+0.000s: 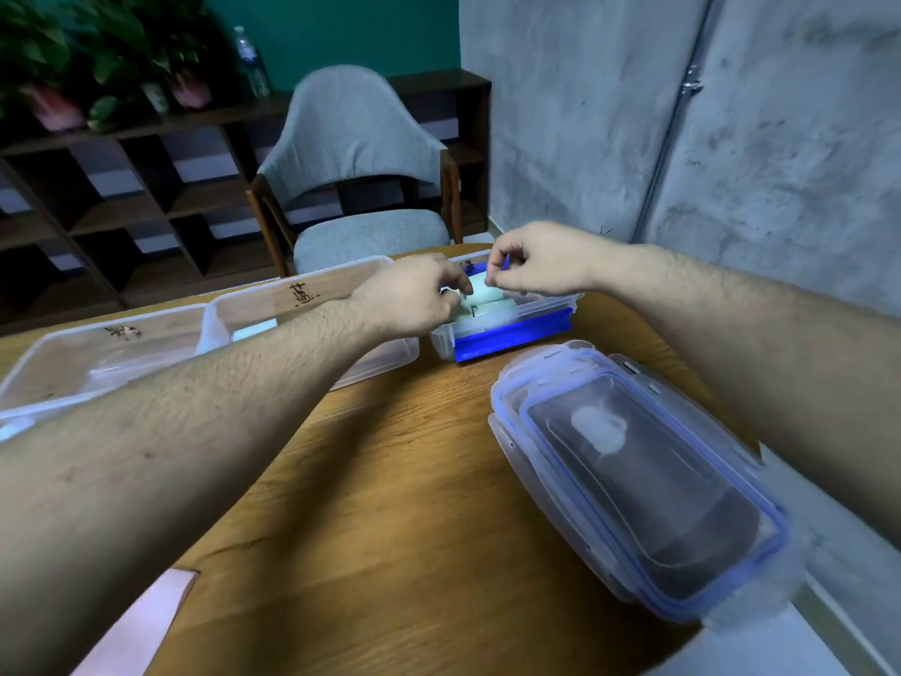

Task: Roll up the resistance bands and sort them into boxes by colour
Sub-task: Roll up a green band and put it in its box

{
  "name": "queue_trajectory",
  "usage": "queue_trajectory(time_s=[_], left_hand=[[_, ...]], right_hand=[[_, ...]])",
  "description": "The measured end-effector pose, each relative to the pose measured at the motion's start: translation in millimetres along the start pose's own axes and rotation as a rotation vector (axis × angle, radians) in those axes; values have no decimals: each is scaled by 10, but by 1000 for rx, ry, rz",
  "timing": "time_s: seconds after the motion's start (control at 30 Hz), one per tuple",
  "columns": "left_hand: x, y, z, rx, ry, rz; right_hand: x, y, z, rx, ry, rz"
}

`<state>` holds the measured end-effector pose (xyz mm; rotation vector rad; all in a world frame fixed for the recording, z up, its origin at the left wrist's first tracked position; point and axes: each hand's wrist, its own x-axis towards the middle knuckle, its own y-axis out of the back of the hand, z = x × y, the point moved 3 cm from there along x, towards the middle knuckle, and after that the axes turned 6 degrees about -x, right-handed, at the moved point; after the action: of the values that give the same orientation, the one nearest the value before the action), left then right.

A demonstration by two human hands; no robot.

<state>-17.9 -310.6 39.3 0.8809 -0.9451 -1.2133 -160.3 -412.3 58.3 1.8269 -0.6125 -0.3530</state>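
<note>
Spreading across most of the view, the wooden table carries everything, with a grey chair pushed in at its far edge. Along the left side sit two clear boxes, the nearer left box and the middle box, each with a dark handwritten mark on it, probably labels for sorting by colour, though the writing is too blurred to read. To the right, close to the table's near edge, lie stacked clear lids with blue seals, probably set aside there so the boxes stay open for filling. Farther back stands a smaller box with a blue clip, and inside it rest pale, whitish rolled bands, packed side by side. Both forearms stretch forward and converge over this box. The left hand curls down onto the rolls, its fingers seeming to grip or press one of them, most likely steadying it so it does not unroll. The right hand hovers just above the far rim with thumb and forefinger pinched together, apparently on a thin edge or end of a band, though motion blur hides exactly what it holds.
</note>
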Motion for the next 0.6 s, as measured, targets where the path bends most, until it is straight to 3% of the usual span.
queue_trajectory(time_s=[0.4, 0.6], left_hand=[[-1709, 36, 74, 15, 112, 18], [-2410, -79, 21, 62, 147, -10]], right_hand=[[-980, -576, -1165, 53, 153, -237], [-1272, -825, -1629, 40, 235, -266]])
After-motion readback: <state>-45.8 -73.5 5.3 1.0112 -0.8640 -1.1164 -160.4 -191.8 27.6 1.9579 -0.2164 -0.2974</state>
